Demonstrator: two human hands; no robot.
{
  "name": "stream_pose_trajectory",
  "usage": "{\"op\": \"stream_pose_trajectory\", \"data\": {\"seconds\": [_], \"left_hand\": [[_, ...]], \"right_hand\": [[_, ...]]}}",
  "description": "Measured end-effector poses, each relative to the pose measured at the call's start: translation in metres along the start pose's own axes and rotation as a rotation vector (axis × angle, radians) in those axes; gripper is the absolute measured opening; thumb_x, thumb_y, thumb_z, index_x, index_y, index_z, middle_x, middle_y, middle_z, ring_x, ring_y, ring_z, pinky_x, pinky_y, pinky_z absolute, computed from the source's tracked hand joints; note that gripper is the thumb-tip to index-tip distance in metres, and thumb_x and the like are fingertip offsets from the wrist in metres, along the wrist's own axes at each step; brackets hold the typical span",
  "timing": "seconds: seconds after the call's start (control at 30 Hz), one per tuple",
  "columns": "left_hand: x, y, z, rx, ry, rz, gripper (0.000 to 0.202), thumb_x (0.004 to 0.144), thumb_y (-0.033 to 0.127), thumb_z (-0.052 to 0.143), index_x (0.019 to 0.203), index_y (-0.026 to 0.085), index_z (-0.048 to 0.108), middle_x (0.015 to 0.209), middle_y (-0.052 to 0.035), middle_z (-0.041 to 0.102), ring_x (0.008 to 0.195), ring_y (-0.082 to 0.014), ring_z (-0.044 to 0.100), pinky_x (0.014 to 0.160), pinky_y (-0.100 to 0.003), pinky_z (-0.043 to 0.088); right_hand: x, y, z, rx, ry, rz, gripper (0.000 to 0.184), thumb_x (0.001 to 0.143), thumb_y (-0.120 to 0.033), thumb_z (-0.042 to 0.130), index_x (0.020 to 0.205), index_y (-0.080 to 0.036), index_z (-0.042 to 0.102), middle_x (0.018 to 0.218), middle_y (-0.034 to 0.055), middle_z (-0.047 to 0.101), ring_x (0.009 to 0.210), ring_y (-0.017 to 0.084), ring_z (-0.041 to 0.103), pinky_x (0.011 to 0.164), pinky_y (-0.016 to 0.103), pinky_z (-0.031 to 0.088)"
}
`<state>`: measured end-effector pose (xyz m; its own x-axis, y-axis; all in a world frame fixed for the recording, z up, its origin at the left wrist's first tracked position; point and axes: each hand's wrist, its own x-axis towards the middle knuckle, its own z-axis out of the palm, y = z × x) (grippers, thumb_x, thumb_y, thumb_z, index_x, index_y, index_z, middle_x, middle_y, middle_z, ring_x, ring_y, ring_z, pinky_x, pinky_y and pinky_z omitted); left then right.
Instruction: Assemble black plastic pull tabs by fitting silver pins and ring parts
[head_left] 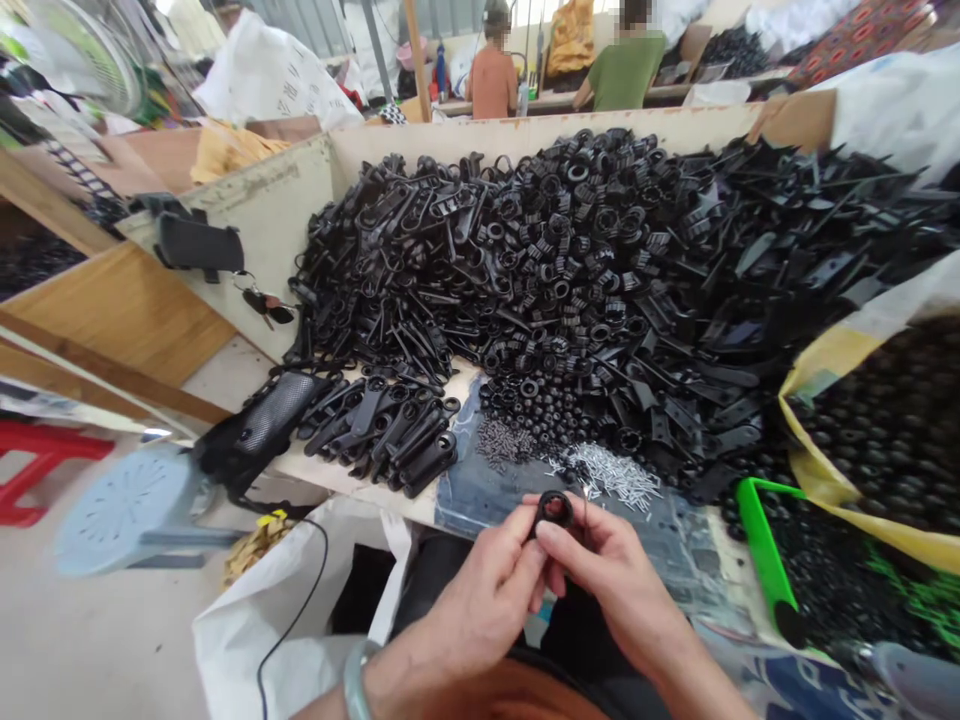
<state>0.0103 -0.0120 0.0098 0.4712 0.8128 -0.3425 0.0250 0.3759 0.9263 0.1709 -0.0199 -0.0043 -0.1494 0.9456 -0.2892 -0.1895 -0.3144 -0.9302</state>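
Both my hands meet over the front edge of the bench around a black plastic ring-ended part (555, 507). My left hand (499, 570) grips it from the left, and its lower portion is hidden by the fingers. My right hand (600, 550) pinches the ring side with thumb and fingers; a thin pin-like piece shows by its fingertips, too small to name. Just beyond lie a heap of silver metal pins (615, 478), a pile of tiny grey pieces (504, 443) and small black round parts (536, 405) on a dark mat (476, 500).
A large mound of black plastic parts (525, 240) fills the bench behind. Handle-shaped pieces (386, 430) lie in rows at left. On the right are a green-rimmed tray (761, 560) and a sack of black balls (892, 420). A white bag (262, 620) hangs below. Two people work far back.
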Motion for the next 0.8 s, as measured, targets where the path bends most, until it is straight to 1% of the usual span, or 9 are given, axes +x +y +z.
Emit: {"op": "stream_pose_trajectory", "data": {"seconds": [0.1,0.2,0.27,0.37,0.43,0.53,0.6,0.67,0.8], "left_hand": [[-0.008,0.005,-0.004,0.16,0.045,0.101,0.034,0.103,0.044,0.049,0.114,0.02,0.071,0.071,-0.002,0.061,0.059,-0.014,0.049,0.061,-0.026,0.04],[-0.012,0.018,-0.022,0.338,0.143,0.206,0.034,0.103,0.035,0.049,0.127,0.024,0.07,0.088,-0.0071,0.072,0.075,-0.0204,0.061,0.076,-0.031,0.045],[-0.014,0.031,-0.047,0.497,0.399,0.294,0.034,0.101,0.033,0.053,0.13,0.027,0.069,0.098,-0.0085,0.075,0.086,-0.0244,0.065,0.083,-0.034,0.045],[-0.013,0.05,-0.095,0.808,0.914,0.462,0.023,0.096,0.032,0.06,0.112,0.025,0.076,0.092,-0.0086,0.076,0.087,-0.0273,0.065,0.089,-0.038,0.042],[-0.005,0.056,-0.122,0.994,1.058,0.584,0.025,0.097,0.03,0.055,0.109,0.021,0.075,0.098,-0.0108,0.075,0.09,-0.0282,0.064,0.089,-0.04,0.042],[0.012,0.051,-0.143,1.252,1.072,0.599,0.025,0.099,0.027,0.051,0.104,0.019,0.074,0.097,-0.0107,0.074,0.09,-0.0277,0.062,0.086,-0.04,0.042],[0.022,0.042,-0.145,1.41,1.078,0.529,0.022,0.099,0.026,0.054,0.102,0.019,0.075,0.096,-0.0097,0.072,0.09,-0.0276,0.061,0.082,-0.04,0.04],[0.028,0.033,-0.144,1.499,1.112,0.481,0.02,0.097,0.025,0.058,0.104,0.02,0.076,0.098,-0.0093,0.071,0.089,-0.0274,0.06,0.079,-0.04,0.037],[0.027,0.024,-0.145,1.53,1.137,0.488,0.021,0.095,0.031,0.065,0.11,0.023,0.077,0.101,-0.0095,0.07,0.09,-0.0269,0.059,0.078,-0.039,0.034]], "right_hand": [[0.004,0.004,0.009,0.019,-0.016,-0.006,0.044,0.088,-0.054,0.073,0.108,-0.015,0.075,0.066,0.0007,0.064,0.054,0.016,0.062,0.055,0.029,0.057],[0.015,0.007,0.01,-0.179,0.044,-0.182,0.044,0.086,-0.051,0.075,0.116,-0.019,0.076,0.082,0.0037,0.069,0.059,0.015,0.062,0.056,0.026,0.057],[0.026,0.005,0.006,-0.323,0.132,-0.316,0.049,0.084,-0.05,0.076,0.125,-0.023,0.074,0.092,0.0042,0.071,0.056,0.012,0.057,0.052,0.024,0.054],[0.047,-0.004,-0.001,-0.484,0.241,-0.384,0.043,0.087,-0.052,0.07,0.118,-0.023,0.077,0.08,0.0019,0.07,0.052,0.012,0.053,0.048,0.022,0.049],[0.065,-0.014,-0.002,-0.581,0.237,-0.421,0.037,0.091,-0.053,0.065,0.105,-0.022,0.08,0.077,0.0024,0.072,0.055,0.014,0.057,0.051,0.024,0.05],[0.107,-0.032,0.009,-0.783,0.18,-0.515,0.035,0.097,-0.046,0.054,0.098,-0.022,0.08,0.087,0.0047,0.076,0.064,0.017,0.064,0.061,0.028,0.053],[0.141,-0.044,0.023,-0.985,0.154,-0.52,0.03,0.099,-0.034,0.05,0.101,-0.023,0.078,0.098,0.0051,0.077,0.08,0.019,0.07,0.074,0.03,0.055],[0.178,-0.055,0.039,-1.059,0.155,-0.499,0.026,0.098,-0.026,0.053,0.105,-0.023,0.077,0.106,0.0058,0.077,0.094,0.021,0.071,0.083,0.031,0.053],[0.238,-0.064,0.067,-1.144,0.199,-0.4,0.024,0.098,-0.032,0.059,0.111,-0.018,0.073,0.097,0.0105,0.077,0.095,0.026,0.072,0.084,0.036,0.051]]}}
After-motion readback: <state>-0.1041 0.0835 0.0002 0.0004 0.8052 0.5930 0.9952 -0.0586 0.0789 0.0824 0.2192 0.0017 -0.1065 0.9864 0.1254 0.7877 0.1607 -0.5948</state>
